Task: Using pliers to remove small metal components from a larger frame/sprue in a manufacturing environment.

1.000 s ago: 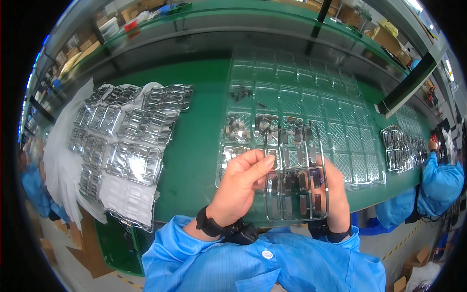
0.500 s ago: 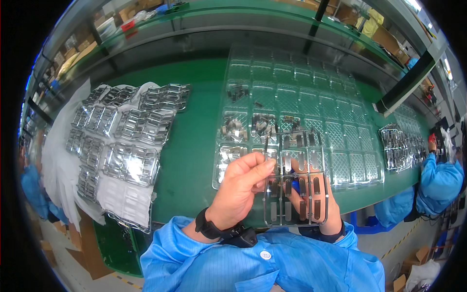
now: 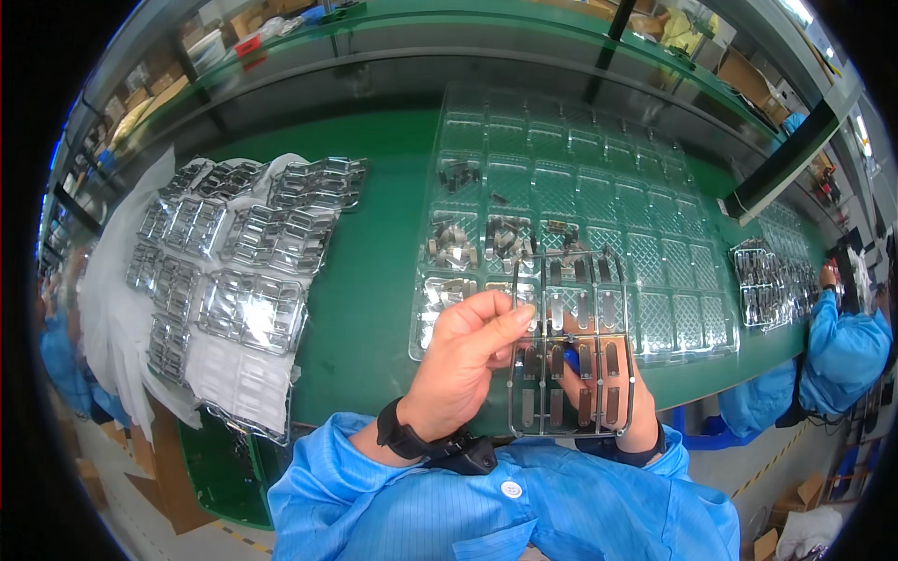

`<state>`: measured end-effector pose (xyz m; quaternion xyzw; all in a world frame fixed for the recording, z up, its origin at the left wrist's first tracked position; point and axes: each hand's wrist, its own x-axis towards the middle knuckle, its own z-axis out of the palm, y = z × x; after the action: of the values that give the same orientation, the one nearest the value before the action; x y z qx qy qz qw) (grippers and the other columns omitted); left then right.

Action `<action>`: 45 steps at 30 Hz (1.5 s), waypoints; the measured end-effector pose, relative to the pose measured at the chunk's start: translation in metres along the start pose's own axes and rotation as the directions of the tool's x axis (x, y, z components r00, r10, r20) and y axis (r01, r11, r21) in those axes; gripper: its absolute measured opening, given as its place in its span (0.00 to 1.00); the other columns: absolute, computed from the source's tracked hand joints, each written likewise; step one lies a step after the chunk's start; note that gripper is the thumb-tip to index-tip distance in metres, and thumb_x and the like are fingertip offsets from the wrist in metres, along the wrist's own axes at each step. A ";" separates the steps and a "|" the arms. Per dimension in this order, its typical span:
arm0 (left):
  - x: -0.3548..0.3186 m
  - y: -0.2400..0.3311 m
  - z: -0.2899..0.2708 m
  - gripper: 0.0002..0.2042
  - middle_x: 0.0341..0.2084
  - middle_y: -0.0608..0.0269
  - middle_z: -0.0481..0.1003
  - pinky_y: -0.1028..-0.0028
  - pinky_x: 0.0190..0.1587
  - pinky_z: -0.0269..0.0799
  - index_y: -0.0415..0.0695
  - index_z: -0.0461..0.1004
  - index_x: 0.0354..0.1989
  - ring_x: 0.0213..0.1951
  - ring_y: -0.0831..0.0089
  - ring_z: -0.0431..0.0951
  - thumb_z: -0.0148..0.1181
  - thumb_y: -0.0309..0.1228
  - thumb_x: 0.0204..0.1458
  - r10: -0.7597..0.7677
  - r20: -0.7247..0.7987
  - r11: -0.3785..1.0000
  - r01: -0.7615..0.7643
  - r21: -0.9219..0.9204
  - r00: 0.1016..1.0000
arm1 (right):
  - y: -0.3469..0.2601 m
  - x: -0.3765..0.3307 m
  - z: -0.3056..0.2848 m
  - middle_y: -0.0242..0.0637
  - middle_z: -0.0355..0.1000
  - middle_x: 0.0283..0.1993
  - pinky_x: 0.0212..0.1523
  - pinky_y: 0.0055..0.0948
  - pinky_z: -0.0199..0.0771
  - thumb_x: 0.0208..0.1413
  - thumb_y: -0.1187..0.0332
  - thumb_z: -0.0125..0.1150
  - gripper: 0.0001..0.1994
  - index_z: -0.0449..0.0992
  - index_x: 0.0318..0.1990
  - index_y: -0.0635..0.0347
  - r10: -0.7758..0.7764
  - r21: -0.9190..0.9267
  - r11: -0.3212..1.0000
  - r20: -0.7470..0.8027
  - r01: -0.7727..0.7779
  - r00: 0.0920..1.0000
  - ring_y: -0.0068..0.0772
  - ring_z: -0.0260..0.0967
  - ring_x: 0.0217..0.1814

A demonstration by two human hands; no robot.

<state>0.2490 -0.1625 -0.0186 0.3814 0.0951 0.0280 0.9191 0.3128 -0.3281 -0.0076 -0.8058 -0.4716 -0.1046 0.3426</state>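
Observation:
My left hand (image 3: pixel 465 360) pinches the left side of a sprue frame (image 3: pixel 513 383) between thumb and fingers. Rows of small, flat, shiny dark pieces (image 3: pixel 557 407) are attached to its thin bars. Behind the frame, partly screened by it, my right hand (image 3: pixel 599 374) is closed around a blue-handled tool (image 3: pixel 572 360); what kind of tool it is stays hidden. Just beyond my hands lies a clear plastic tray (image 3: pixel 655 248) with square compartments. Loose small metal pieces (image 3: pixel 453 245) fill several of its left compartments.
On the left, stacked similar frames (image 3: pixel 253 309) lie on white sheets (image 3: pixel 108 309) over the green table (image 3: pixel 374 280). More frames (image 3: pixel 762 285) sit at the right beside a metal post (image 3: pixel 790 154). Another person's blue sleeve (image 3: pixel 847 337) is at the far right.
The frame has shifted very slightly to the right with my left hand's grip unchanged. My right hand stays behind it.

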 end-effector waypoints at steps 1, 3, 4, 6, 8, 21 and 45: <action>0.000 0.000 0.000 0.07 0.21 0.74 0.69 0.86 0.23 0.51 0.44 0.70 0.26 0.21 0.91 0.59 0.57 0.31 0.54 0.003 -0.001 1.000 -0.003 0.001 1.000 | 0.001 -0.002 0.002 0.40 0.72 0.29 0.26 0.32 0.72 0.43 0.73 0.63 0.18 0.72 0.45 0.66 -0.001 -0.026 1.000 0.002 0.001 1.000 0.39 0.71 0.27; 0.000 0.000 0.002 0.07 0.21 0.75 0.68 0.87 0.23 0.51 0.45 0.70 0.26 0.21 0.91 0.59 0.57 0.30 0.54 0.011 -0.010 1.000 -0.011 -0.008 1.000 | 0.003 -0.002 0.003 0.40 0.72 0.29 0.26 0.32 0.72 0.43 0.73 0.63 0.18 0.72 0.45 0.66 -0.017 -0.053 0.998 -0.016 0.016 1.000 0.39 0.71 0.27; 0.000 0.000 0.003 0.07 0.21 0.75 0.68 0.87 0.23 0.51 0.45 0.70 0.25 0.21 0.91 0.59 0.57 0.30 0.54 0.015 -0.015 1.000 -0.016 -0.012 1.000 | 0.003 -0.002 0.003 0.40 0.72 0.29 0.26 0.32 0.72 0.42 0.73 0.63 0.19 0.72 0.45 0.66 -0.032 -0.052 0.998 -0.031 0.030 0.999 0.39 0.71 0.28; 0.000 -0.001 0.003 0.07 0.20 0.75 0.68 0.87 0.23 0.51 0.45 0.70 0.25 0.21 0.91 0.60 0.57 0.30 0.54 0.018 -0.015 0.999 -0.018 -0.026 1.000 | 0.004 -0.001 0.004 0.40 0.72 0.30 0.27 0.32 0.72 0.40 0.74 0.63 0.20 0.72 0.45 0.66 -0.050 -0.073 0.996 -0.054 0.046 0.997 0.39 0.71 0.28; 0.000 -0.001 0.002 0.07 0.20 0.75 0.68 0.87 0.23 0.51 0.45 0.70 0.25 0.21 0.90 0.60 0.57 0.30 0.54 0.017 -0.016 0.999 -0.018 -0.036 1.000 | 0.004 0.000 0.004 0.41 0.71 0.32 0.27 0.32 0.72 0.39 0.74 0.64 0.21 0.72 0.45 0.66 -0.056 -0.117 0.992 -0.074 0.047 0.996 0.38 0.71 0.29; 0.000 -0.003 0.002 0.07 0.20 0.73 0.68 0.86 0.23 0.51 0.44 0.69 0.25 0.20 0.89 0.60 0.57 0.30 0.54 0.017 -0.019 1.000 -0.017 -0.022 1.000 | 0.008 -0.002 -0.004 0.42 0.70 0.32 0.25 0.34 0.70 0.39 0.75 0.64 0.18 0.72 0.42 0.64 -0.078 -0.080 0.993 0.043 0.082 0.996 0.42 0.71 0.30; 0.013 -0.008 -0.008 0.12 0.35 0.62 0.72 0.73 0.42 0.70 0.42 0.70 0.39 0.38 0.74 0.72 0.51 0.39 0.56 0.003 -0.019 0.984 -0.007 -0.180 1.000 | -0.006 0.007 -0.028 0.26 0.69 0.28 0.31 0.17 0.61 0.48 0.76 0.55 0.13 0.72 0.43 0.69 0.547 0.709 0.520 0.151 -0.476 0.824 0.13 0.61 0.30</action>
<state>0.2602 -0.1612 -0.0314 0.2965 0.0997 0.0423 0.9489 0.3165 -0.3396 0.0196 -0.7009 -0.1996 0.1579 0.6663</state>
